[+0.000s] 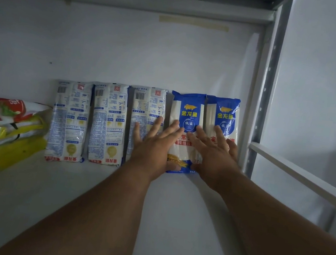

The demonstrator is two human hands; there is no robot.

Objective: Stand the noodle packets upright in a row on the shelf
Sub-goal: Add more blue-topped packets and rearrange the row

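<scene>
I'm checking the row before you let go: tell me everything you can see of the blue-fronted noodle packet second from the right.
The packet is a tall, narrow clear-plastic bag with a blue top band, yellow fish logo and characters, a round blue badge, and a blue bottom edge; pale noodles show through. It stands upright on the shelf against the back wall, front outward, fourth in the row. The left hand and right hand press flat on its lower half with straight fingers.

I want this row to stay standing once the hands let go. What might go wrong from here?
The packets only lean on the back wall, so the two blue-fronted packets under the left hand and right hand may slide or tip forward. The rightmost packet sits hard against the shelf upright and could twist.
</scene>
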